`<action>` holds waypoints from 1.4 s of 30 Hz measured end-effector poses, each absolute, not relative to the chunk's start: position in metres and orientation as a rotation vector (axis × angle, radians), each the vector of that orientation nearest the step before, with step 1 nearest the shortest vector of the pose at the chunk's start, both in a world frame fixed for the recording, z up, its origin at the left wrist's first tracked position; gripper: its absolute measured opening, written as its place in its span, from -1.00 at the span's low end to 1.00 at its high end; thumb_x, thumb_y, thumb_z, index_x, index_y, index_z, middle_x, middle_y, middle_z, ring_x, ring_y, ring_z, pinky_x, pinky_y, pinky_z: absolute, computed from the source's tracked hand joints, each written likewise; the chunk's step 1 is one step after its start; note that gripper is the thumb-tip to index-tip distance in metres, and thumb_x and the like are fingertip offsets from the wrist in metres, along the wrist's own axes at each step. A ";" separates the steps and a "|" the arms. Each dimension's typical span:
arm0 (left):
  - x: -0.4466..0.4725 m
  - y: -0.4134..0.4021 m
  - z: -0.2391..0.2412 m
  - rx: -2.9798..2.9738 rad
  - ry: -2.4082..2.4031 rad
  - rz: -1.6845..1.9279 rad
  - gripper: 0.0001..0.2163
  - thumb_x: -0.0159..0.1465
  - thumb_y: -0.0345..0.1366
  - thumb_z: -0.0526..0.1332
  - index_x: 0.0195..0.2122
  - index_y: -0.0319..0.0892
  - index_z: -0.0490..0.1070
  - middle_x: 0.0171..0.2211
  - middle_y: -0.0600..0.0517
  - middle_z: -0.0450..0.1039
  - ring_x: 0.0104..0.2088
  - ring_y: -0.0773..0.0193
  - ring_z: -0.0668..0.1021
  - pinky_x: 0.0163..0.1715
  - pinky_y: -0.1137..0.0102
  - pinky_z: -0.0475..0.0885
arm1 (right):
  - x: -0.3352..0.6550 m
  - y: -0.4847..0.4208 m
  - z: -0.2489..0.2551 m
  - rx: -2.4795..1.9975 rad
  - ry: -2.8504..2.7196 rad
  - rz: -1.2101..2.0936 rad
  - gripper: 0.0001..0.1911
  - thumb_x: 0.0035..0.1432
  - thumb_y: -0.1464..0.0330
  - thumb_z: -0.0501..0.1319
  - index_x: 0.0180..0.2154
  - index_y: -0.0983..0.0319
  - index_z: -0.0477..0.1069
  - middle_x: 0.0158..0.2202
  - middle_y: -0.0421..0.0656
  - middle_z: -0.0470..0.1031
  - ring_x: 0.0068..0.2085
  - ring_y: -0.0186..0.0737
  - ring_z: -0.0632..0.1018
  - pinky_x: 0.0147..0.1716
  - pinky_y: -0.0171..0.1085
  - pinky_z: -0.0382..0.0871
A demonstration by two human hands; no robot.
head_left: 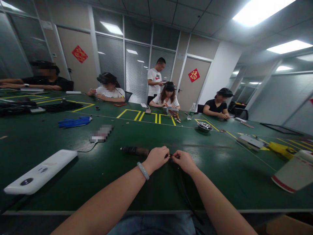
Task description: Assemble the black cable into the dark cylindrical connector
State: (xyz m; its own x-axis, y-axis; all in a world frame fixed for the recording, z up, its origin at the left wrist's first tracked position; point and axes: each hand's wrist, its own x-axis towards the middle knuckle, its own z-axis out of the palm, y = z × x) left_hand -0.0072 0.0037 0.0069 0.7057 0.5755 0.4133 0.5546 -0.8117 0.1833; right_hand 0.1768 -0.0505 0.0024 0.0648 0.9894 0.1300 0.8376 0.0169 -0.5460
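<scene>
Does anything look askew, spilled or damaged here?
No spill or damage stands out. The pale container at the far right appears to lean, though wide-angle distortion may explain that. The black cable below the right hand trails over the table's near edge.

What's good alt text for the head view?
The left hand and right hand nearly meet over a green table, pinching at a small, unclear part. A dark cylindrical object lies beside the left; by the right, a black cable trails toward the near edge. Other people are beyond.
</scene>
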 end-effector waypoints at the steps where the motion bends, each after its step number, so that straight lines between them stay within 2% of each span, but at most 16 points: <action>1: -0.007 0.004 0.007 2.862 0.950 0.707 -0.91 0.28 -0.26 0.16 -0.28 -0.15 0.38 -0.28 0.04 0.40 -0.28 0.26 0.49 -0.30 0.39 0.35 | 0.176 -0.050 0.003 -1.868 -1.835 0.381 -0.85 0.11 0.28 0.17 -0.34 0.19 0.47 -0.42 -0.20 0.54 -0.42 -0.31 0.49 -0.44 -0.37 0.24; 7: -0.007 0.004 0.007 2.868 0.920 0.706 -0.93 0.27 -0.30 0.16 -0.24 -0.13 0.38 -0.25 0.04 0.42 -0.26 0.25 0.50 -0.24 0.37 0.35 | 0.171 -0.051 0.008 -1.857 -1.969 0.146 -0.87 0.09 0.35 0.17 -0.32 0.15 0.49 -0.38 -0.21 0.54 -0.36 -0.29 0.50 -0.39 -0.36 0.21; 18: -0.004 0.004 0.007 2.836 0.972 0.685 -0.91 0.26 -0.28 0.16 -0.28 -0.16 0.41 -0.27 0.01 0.43 -0.27 0.24 0.51 -0.27 0.38 0.38 | 0.169 -0.051 0.013 -1.806 -2.150 -0.061 -0.85 0.17 0.39 0.13 -0.29 0.18 0.49 -0.32 -0.15 0.53 -0.25 -0.21 0.49 -0.23 -0.30 0.24; 27: -0.004 0.006 0.005 2.885 0.965 0.646 -0.90 0.27 -0.27 0.17 -0.26 -0.16 0.38 -0.25 0.00 0.43 -0.25 0.22 0.51 -0.24 0.35 0.38 | 0.179 -0.042 0.010 -1.627 -2.454 -0.296 -0.78 0.25 0.39 0.09 -0.16 0.20 0.49 -0.26 -0.11 0.50 -0.18 -0.17 0.47 -0.12 -0.23 0.27; 32: -0.007 0.005 0.007 2.916 0.915 0.662 -0.92 0.27 -0.29 0.17 -0.26 -0.16 0.36 -0.23 0.00 0.43 -0.21 0.20 0.50 -0.20 0.33 0.38 | 0.178 -0.042 0.012 -1.581 -2.462 -0.275 -0.77 0.26 0.39 0.06 -0.14 0.15 0.47 0.00 -0.10 0.45 0.00 -0.15 0.44 -0.02 -0.22 0.26; 34: -0.008 0.005 0.007 2.915 0.897 0.669 -0.91 0.26 -0.29 0.18 -0.24 -0.16 0.35 -0.22 -0.01 0.43 -0.20 0.19 0.50 -0.17 0.32 0.37 | 0.176 -0.042 0.011 -1.660 -2.431 -0.225 -0.75 0.27 0.41 0.04 -0.10 0.16 0.43 -0.01 -0.11 0.47 -0.03 -0.15 0.47 -0.05 -0.22 0.29; 37: -0.011 0.004 0.008 2.897 0.863 0.736 -0.85 0.23 -0.25 0.23 -0.22 -0.15 0.33 -0.21 0.00 0.43 -0.15 0.18 0.49 -0.06 0.26 0.35 | 0.173 -0.039 0.009 -1.792 -2.412 -0.180 -0.78 0.29 0.38 0.01 -0.11 0.19 0.39 -0.19 -0.11 0.53 -0.17 -0.15 0.53 -0.16 -0.25 0.31; 40: -0.014 0.002 0.007 2.874 0.782 0.893 -0.79 0.22 -0.20 0.24 -0.17 -0.13 0.32 -0.13 0.01 0.42 -0.02 0.18 0.44 0.14 0.19 0.20 | 0.171 -0.036 0.008 -1.822 -2.438 -0.190 -0.82 0.28 0.41 0.02 -0.18 0.24 0.37 -0.22 -0.10 0.52 -0.18 -0.17 0.52 -0.12 -0.27 0.27; 42: -0.017 0.000 0.008 2.858 0.741 0.967 -0.79 0.24 -0.20 0.21 -0.14 -0.13 0.32 -0.08 -0.01 0.41 0.06 0.18 0.40 0.21 0.18 0.12 | 0.169 -0.034 0.009 -1.794 -2.463 -0.197 -0.83 0.26 0.43 0.03 -0.17 0.25 0.36 -0.21 -0.10 0.50 -0.15 -0.18 0.50 -0.09 -0.28 0.24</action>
